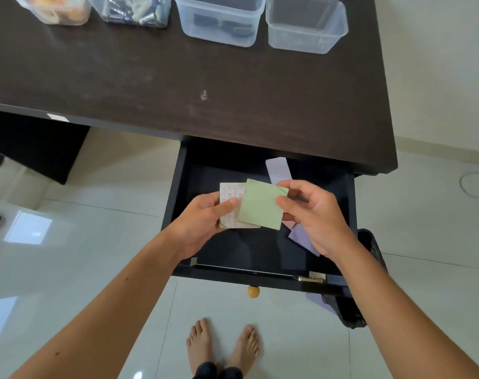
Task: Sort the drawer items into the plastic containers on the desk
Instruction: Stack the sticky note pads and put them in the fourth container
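Above the open dark drawer (pixel 178 187), my left hand (pixel 202 222) grips a white pad with an orange pattern (pixel 228 192). My right hand (pixel 312 214) pinches a light green sticky-note pad (pixel 260 205) that overlaps the white one. Pale purple paper strips (pixel 278 169) lie in the drawer behind and under my right hand. Several clear plastic containers stand at the back of the dark desk (pixel 178 86): one with orange and yellow items (pixel 55 9), one with batteries (pixel 134 9), one with dark items (pixel 219 20), and an empty one (pixel 306 26).
The drawer has a yellow knob (pixel 254 291) on its front. A black bin (pixel 369 283) stands on the tiled floor right of the drawer. My bare feet (pixel 221 346) are below the drawer. A cable loop (pixel 476 184) lies on the floor at far right.
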`<state>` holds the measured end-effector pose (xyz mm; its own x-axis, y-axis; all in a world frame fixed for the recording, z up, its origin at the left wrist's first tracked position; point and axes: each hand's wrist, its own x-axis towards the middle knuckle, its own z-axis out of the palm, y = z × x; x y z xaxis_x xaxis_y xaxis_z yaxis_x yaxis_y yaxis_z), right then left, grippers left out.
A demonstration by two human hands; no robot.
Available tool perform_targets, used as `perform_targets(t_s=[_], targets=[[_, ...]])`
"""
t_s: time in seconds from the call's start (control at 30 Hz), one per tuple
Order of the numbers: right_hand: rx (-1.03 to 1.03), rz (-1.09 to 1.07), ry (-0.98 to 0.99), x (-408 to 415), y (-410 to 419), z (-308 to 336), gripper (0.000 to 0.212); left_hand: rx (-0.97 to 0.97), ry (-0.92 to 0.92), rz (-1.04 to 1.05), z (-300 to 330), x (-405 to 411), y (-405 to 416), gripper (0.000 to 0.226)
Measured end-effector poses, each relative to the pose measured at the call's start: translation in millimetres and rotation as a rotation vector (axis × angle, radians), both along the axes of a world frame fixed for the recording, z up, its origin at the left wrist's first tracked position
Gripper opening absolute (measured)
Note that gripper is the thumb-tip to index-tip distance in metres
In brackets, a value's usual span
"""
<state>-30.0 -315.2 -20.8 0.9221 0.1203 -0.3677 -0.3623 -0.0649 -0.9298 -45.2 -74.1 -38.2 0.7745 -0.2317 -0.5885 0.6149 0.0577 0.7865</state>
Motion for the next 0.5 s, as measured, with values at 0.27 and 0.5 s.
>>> perform_targets(t_s=[0.27,0.5], targets=[[-0.182,0.01,-0.091,3,10,-11,0.029,-0.061,0.02,-0.035,0,0,-6,0.045],[-0.278,0.0,-0.13,5,14,-20,0.033,-0.141,-0.009,-0.073,-2,2,-12,0.048]])
